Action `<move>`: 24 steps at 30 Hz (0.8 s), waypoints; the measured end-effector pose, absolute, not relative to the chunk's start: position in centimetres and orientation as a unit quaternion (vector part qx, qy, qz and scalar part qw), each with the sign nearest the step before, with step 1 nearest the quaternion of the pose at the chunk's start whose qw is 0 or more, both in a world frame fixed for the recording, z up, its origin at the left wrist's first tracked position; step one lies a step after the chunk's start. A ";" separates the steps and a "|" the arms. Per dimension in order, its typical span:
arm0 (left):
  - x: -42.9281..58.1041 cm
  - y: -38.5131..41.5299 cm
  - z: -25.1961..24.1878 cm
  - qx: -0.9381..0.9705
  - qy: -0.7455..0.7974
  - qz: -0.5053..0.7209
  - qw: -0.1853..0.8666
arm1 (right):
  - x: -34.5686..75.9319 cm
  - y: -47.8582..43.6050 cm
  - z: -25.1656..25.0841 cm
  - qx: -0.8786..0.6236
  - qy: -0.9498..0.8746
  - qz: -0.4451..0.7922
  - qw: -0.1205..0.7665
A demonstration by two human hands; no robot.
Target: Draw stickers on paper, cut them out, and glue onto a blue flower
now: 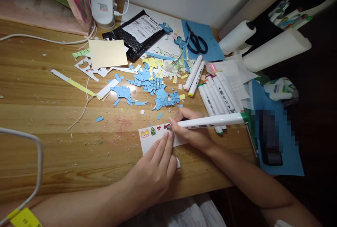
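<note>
My left hand: fingers extended, close together, laid flat on the paper, gripping nothing. Risk: fingertips sit just below the newest-looking drawing; should the ink be wet, a slide upward would smear it.

White paper strip, under both hands, near the table's front edge; small coloured drawings along its top. Risk: if my left hand's pressure eases, the strip could skid and pull a line astray.

Red-and-black bow drawing, beside my right thumb. Risk: small shape, broad-looking tool; a slip would overrun its outline.

My right hand: thumb and fingers clamped on a long white marker with a green end, near its tip. Risk: the tail reaches over the pile; a wide swing could knock it.

Blue paper scraps, loose, beyond the strip. Risk: a crumb drifting beneath would bump the stroke.

White-barrelled markers with coloured ends, piled to the right. Risk: round-looking barrels may roll if nudged.

Black-handled scissors, far back, well apart from both hands; little risk there.
</note>
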State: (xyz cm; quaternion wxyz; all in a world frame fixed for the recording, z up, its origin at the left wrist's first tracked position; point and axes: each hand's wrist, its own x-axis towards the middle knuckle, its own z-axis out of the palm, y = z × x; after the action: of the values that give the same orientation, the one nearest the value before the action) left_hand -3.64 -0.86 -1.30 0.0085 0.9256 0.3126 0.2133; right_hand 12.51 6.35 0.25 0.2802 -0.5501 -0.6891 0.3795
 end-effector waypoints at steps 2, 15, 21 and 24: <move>-3.6 -0.8 -1.2 0.925 0.314 0.213 0.008 | 12.5 6.3 0.3 -0.546 -0.694 0.379 0.275; -3.7 -0.7 -1.0 0.928 0.307 0.209 0.008 | 12.6 6.4 0.4 -0.537 -0.707 0.380 0.261; -3.6 -0.7 -0.9 0.927 0.308 0.212 0.006 | 12.7 6.4 0.4 -0.532 -0.704 0.386 0.269; -3.6 -0.6 -0.9 0.929 0.306 0.210 0.003 | 12.7 6.4 0.2 -0.529 -0.703 0.388 0.274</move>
State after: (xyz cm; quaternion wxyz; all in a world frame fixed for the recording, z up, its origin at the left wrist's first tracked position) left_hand -3.62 -0.59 -0.92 0.0026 0.9286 0.3056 0.2103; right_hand 12.75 6.44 0.25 0.2741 -0.5290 -0.7034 0.3876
